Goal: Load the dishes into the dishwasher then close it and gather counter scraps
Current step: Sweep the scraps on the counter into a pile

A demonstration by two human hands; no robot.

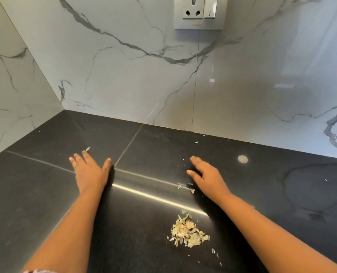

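Your left hand [88,171] lies flat over the counter, fingers straight and spread wide, thumb out to the right, holding nothing. Your right hand [207,177] is also spread wide with fingers straight, a bit motion-blurred, holding nothing. Can't tell if either palm actually touches the surface. Two hands, two bare forearms reaching in from the near edge.

One main pile of scraps [188,232] sits near you, between your forearms and closer to the right one, pale yellowish flakes heaped together. Two or three loose flakes [185,187] lie just left of your right wrist. One single green flake [87,148] sits just beyond your left fingertips. A few tiny specks [215,253] trail off to the near right of the pile, and more dot the far edge of the counter; too small to count exactly.

The countertop [35,194] is dark, speckled stone with pale seam lines crossing it and a bright light streak between your hands. One pale round spot [242,159] is on it to the right. Behind and to the left is a white marble-veined backsplash [124,75] meeting in a corner. One wall socket with switch [200,11] is mounted at the far top.
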